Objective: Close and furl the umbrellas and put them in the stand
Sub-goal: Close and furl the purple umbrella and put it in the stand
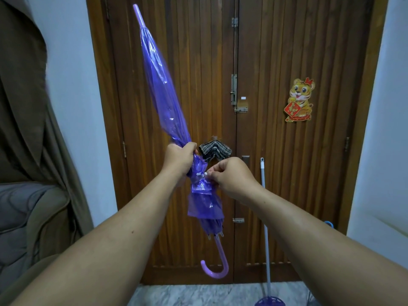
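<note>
A translucent purple umbrella [163, 85] is folded shut and held tip-up, slanting to the upper left, in front of a wooden door. Its pale purple hooked handle [217, 266] hangs at the bottom. My left hand [180, 159] grips the gathered canopy near its lower part. My right hand [231, 175] pinches the small white snap of the strap [204, 174] wrapped round the canopy. A second, checked dark umbrella [215, 149] hangs on the door behind my hands, partly hidden. No stand is in view.
The brown double door [276, 151] with bolts and a tiger sticker [299, 100] fills the background. A mop with a grey pole [266, 217] and purple head leans at the door's right. A grey sofa [26, 217] and brown curtain [22, 85] stand left.
</note>
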